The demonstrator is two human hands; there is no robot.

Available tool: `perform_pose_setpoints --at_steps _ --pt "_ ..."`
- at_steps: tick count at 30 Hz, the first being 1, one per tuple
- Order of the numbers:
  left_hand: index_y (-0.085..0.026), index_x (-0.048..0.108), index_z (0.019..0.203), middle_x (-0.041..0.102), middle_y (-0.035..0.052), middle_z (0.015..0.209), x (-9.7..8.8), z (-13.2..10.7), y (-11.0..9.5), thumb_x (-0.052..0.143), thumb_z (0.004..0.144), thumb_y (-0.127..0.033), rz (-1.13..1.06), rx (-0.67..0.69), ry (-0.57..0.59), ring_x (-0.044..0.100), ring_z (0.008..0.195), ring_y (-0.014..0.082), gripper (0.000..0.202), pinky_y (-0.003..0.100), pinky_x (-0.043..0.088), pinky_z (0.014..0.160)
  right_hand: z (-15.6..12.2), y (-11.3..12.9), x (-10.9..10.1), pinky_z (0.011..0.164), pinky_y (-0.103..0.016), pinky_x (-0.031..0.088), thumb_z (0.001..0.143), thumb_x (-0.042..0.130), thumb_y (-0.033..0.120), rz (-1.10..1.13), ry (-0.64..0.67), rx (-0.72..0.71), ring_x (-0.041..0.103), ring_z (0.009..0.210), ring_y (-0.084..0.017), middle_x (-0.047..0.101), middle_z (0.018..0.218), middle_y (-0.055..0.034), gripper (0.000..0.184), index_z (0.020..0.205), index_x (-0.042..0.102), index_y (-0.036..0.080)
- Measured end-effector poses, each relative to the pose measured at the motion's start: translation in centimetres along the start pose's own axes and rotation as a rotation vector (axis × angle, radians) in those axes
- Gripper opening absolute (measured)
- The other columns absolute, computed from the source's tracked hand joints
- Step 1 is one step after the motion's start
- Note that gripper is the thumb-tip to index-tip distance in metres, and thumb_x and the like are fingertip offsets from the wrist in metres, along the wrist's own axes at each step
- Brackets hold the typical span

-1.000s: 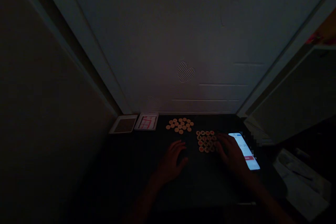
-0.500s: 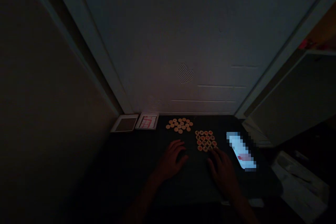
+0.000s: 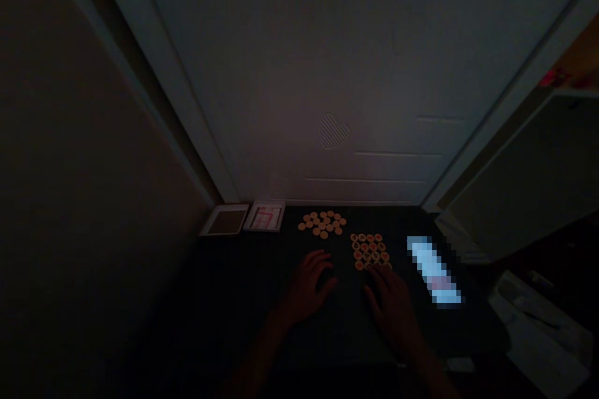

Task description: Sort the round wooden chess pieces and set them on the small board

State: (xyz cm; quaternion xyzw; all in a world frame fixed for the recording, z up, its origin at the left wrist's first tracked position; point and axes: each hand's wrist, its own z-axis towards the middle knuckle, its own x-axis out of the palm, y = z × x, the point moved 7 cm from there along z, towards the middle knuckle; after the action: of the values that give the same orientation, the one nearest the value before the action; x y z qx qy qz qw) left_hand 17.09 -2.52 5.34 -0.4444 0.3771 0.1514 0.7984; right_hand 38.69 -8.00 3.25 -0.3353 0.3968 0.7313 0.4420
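Left hand and right hand are laid flat on surface, fingers spread, nothing held. Disc grid at right fingertips could be knocked askew, dim light blamed.

- The right hand has drawn back toward the person, off the glowing, slim rectangular phone, whose whole screen now shows.
- Its fingertips now lie at the near edge of the square cluster of round tan red-marked discs, no longer over the cluster's right side.
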Motion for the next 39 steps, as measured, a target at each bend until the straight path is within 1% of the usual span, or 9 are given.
perform_pose_setpoints --at_steps 5,13,18,22,26,29,33,37,39 --pt "-0.025 0.063 0.119 0.059 0.0060 0.140 0.0 0.1 0.2 0.057 0.098 -0.035 0.005 0.000 -0.040 0.045 0.138 0.0262 0.024 0.052 0.043 0.113 0.1 0.1 -0.2 0.102 -0.053 0.046 0.100 0.049 0.038 -0.005 0.003 0.007 0.057 0.123 -0.032 0.062 0.133 -0.0125 0.043 0.142 0.049 0.024" --pt "-0.024 0.061 0.118 0.058 0.0064 0.139 0.3 0.2 1.6 0.057 0.098 -0.030 0.078 -0.032 -0.166 0.044 0.138 0.0261 0.021 0.051 0.042 0.113 0.0 -0.2 0.2 0.101 -0.053 0.046 0.100 0.050 0.039 -0.022 0.002 0.021 0.056 0.124 -0.032 0.060 0.136 -0.0119 0.045 0.143 0.048 0.026" --pt "-0.023 0.059 0.126 0.055 0.0081 0.142 -0.7 1.4 2.7 0.055 0.098 -0.025 0.164 -0.048 -0.227 0.043 0.138 0.0287 0.029 0.054 0.041 0.113 0.0 0.0 -0.3 0.101 -0.054 0.047 0.100 0.050 0.037 0.004 -0.044 0.016 0.055 0.125 -0.032 0.059 0.136 -0.0119 0.044 0.142 0.050 0.027" --pt "-0.024 0.053 0.136 0.056 0.0081 0.143 -0.8 4.0 2.8 0.052 0.098 -0.021 0.235 -0.038 -0.169 0.046 0.134 0.0283 0.039 0.053 0.041 0.111 0.2 1.3 -0.1 0.100 -0.054 0.050 0.099 0.053 0.035 0.062 -0.070 0.013 0.058 0.122 -0.032 0.061 0.133 -0.0122 0.044 0.142 0.051 0.028" --pt "-0.023 0.057 0.132 0.058 0.0095 0.141 -0.1 5.4 2.4 0.051 0.097 -0.019 0.291 -0.040 -0.125 0.048 0.131 0.0294 0.036 0.052 0.042 0.108 0.5 3.4 0.8 0.098 -0.054 0.053 0.099 0.054 0.033 0.143 -0.098 0.005 0.060 0.121 -0.031 0.061 0.132 -0.0123 0.041 0.139 0.054 0.028" --pt "-0.025 0.060 0.128 0.061 0.0089 0.138 0.1 4.4 2.1 0.053 0.096 -0.020 0.323 -0.032 -0.088 0.051 0.127 0.0308 0.033 0.053 0.044 0.104 0.7 4.6 1.5 0.095 -0.052 0.055 0.098 0.054 0.032 0.213 -0.104 0.027 0.061 0.118 -0.031 0.063 0.128 -0.0116 0.036 0.134 0.058 0.029" --pt "-0.028 0.064 0.119 0.069 0.0058 0.127 0.1 1.7 1.5 0.054 0.097 -0.021 0.298 -0.026 -0.021 0.059 0.117 0.0293 0.025 0.049 0.049 0.097 1.1 5.5 2.2 0.092 -0.048 0.058 0.099 0.051 0.027 0.330 -0.067 0.057 0.065 0.110 -0.028 0.066 0.120 -0.0111 0.033 0.130 0.060 0.028" --pt "-0.028 0.067 0.109 0.073 0.0038 0.117 0.0 -0.3 1.2 0.054 0.097 -0.021 0.194 -0.082 -0.007 0.065 0.108 0.0272 0.019 0.048 0.052 0.095 1.5 6.2 2.5 0.093 -0.047 0.059 0.098 0.047 0.020 0.428 -0.047 0.068 0.066 0.108 -0.026 0.068 0.116 -0.0112 0.033 0.126 0.063 0.026" --pt "-0.028 0.068 0.106 0.074 0.0035 0.114 -0.1 -0.9 1.1 0.057 0.096 -0.023 0.084 -0.128 -0.039 0.067 0.107 0.0267 0.016 0.048 0.053 0.095 1.7 6.5 2.6 0.094 -0.047 0.059 0.097 0.047 0.018 0.458 -0.044 0.067 0.067 0.108 -0.026 0.069 0.116 -0.0107 0.033 0.124 0.064 0.026"
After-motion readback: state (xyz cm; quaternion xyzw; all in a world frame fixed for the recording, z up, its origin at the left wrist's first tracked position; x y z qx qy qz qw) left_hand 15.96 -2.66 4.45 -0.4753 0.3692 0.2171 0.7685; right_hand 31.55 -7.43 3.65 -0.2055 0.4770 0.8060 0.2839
